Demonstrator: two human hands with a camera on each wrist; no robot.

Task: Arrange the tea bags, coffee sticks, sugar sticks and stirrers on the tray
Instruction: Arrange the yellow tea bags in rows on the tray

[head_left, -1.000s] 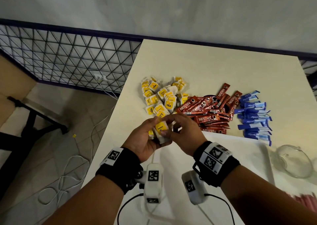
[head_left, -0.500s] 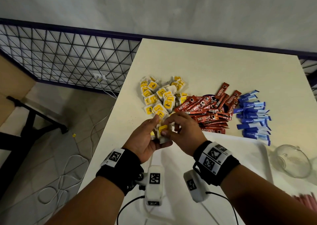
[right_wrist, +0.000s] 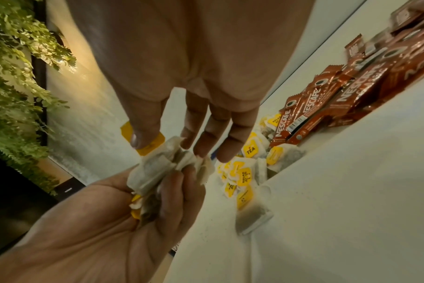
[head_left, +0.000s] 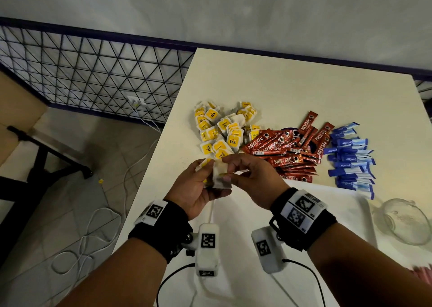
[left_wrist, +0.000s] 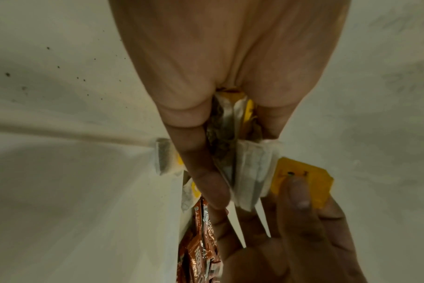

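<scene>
A left hand (head_left: 198, 189) clasps a small bunch of tea bags (head_left: 219, 175) above the white tray (head_left: 327, 203); the right hand (head_left: 254, 180) pinches one yellow tag (right_wrist: 148, 141). Beyond, on the tabletop (head_left: 280, 84): three heaps, of tea bags (head_left: 222, 131), coffee sticks (head_left: 289, 150) and sugar sticks (head_left: 350, 157), too many to count.

A pale desk (head_left: 292, 84) stands against a grey wall (head_left: 233, 9); left, a wire fence (head_left: 93, 72), tiled floor (head_left: 81, 189) with white cables (head_left: 93, 232).

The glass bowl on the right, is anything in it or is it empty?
Apparently empty: the glass bowl shows only clear glass and glare in the head view, which is blurred there; neither wrist view shows it.
</scene>
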